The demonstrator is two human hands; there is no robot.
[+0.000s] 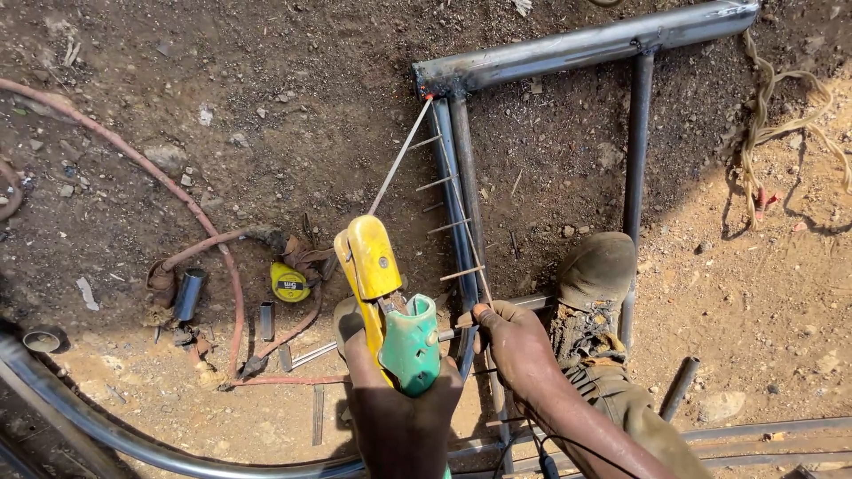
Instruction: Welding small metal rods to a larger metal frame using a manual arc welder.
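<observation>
My left hand grips a yellow and green electrode holder. A thin welding rod runs from its jaws up to the corner of a grey steel tube frame, with the tip at the corner joint. My right hand pinches a second thin rod that lies along the frame's upright tube. Several short thin rods stick out sideways beside that tube. My worn boot rests on the frame next to my right hand.
On the dirt to the left lie a red hose, a yellow tape measure and short metal tube offcuts. A curved steel pipe crosses the bottom left. Frayed rope lies at the right, a tube stub near my leg.
</observation>
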